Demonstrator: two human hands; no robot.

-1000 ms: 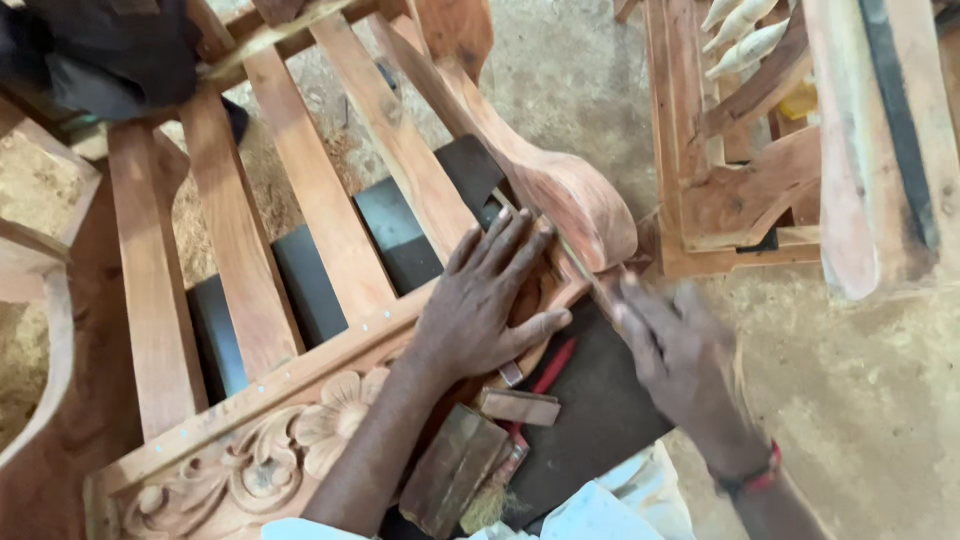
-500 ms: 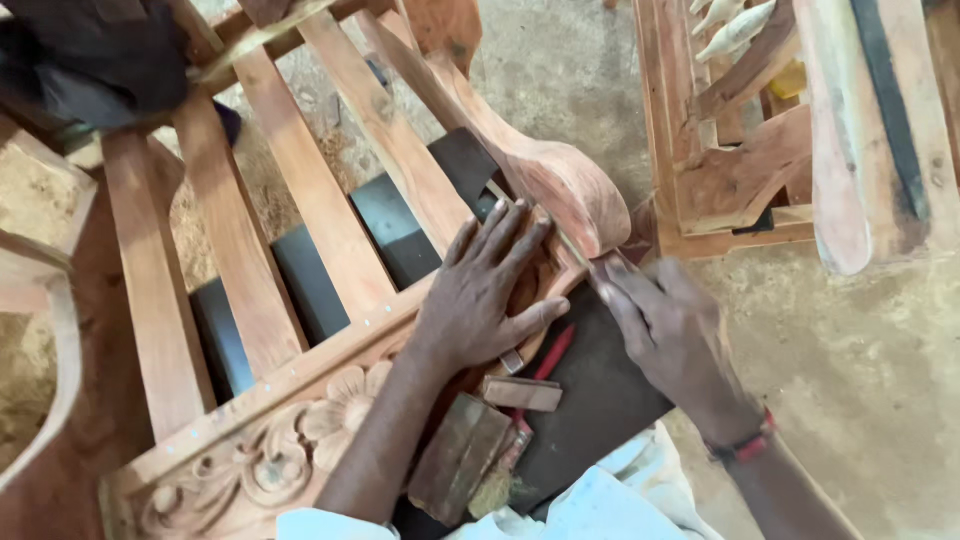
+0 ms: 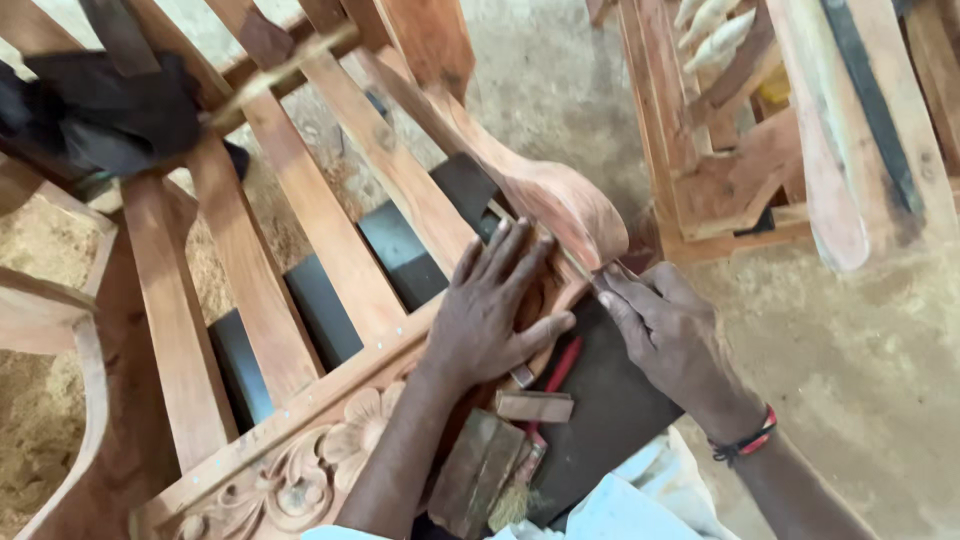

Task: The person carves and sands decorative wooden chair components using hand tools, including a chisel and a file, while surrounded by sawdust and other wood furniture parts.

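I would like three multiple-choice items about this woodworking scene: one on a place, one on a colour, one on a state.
1. Where does the left hand rest?
A. flat on the chair frame beside the curved armrest
B. on the floor
C. on the dark cloth

2. What colour is the band on the right wrist?
A. green
B. red and black
C. white

3. How is the right hand?
A. open, palm up
B. hanging free
C. pinched on a thin tool at the armrest

Answers: 1 A, fingers lie spread on the wood. 2 B, both colours show. 3 C, fingertips close around the slim tool.
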